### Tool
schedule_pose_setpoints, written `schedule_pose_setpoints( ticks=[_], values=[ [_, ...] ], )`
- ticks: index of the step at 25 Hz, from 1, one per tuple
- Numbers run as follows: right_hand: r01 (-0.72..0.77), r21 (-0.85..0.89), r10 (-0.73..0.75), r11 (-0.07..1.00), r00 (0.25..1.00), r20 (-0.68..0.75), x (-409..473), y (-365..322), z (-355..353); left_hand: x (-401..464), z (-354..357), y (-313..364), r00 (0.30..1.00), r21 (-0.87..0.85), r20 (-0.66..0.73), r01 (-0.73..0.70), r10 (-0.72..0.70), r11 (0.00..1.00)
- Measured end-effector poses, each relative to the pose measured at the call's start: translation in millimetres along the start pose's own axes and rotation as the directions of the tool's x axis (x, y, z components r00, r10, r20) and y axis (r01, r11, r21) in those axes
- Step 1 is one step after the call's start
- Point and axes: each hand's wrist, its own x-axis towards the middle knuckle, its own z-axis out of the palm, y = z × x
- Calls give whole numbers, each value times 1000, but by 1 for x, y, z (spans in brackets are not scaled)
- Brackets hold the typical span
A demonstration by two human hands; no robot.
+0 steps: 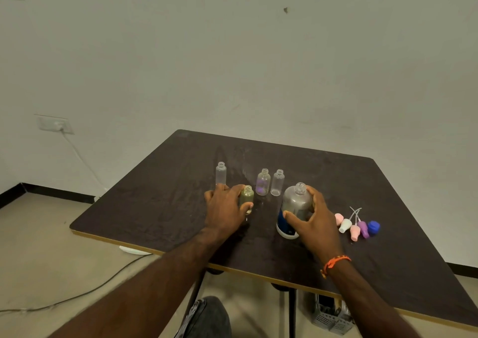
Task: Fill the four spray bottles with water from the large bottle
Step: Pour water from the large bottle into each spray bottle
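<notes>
1. Spray bottles, four of them, stand upright and uncapped on the dark table; the far-left bottle is just behind the left hand.
2. Left hand has its fingers and thumb curled round the greenish spray bottle, which stands on the table with its long axis vertical.
3. Two more clear spray bottles stand between the hands, a little further back.
4. Right hand grips the large bottle, open at the neck, upright and just right of the greenish one.
5. I judge that the pour must go leftward, the large bottle's mouth tilting over the held bottle's small neck.
6. Spray caps lie at the far right.
</notes>
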Motion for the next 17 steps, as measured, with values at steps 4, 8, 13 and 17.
schedule_pose_setpoints(
  ticks=[4, 8, 13, 17],
  values=[
    [21, 14, -21, 1000, 1000, -6, 2, 6, 2, 19, 9, -7, 999, 110, -52, 2, 4, 994],
    [46, 37, -46, 998, 999, 7, 3, 11, 2, 42, 14, -14, 997, 182, -72, 49, -36, 982],
    [44, 55, -44, 998, 999, 5, 5, 16, 3, 65, 14, -26, 996, 285, -93, 30, -4, 958],
    [46, 44, -47, 998, 999, 19, 6, 17, 2, 78, 15, -31, 997, 318, -74, 42, -19, 947]
  ],
)
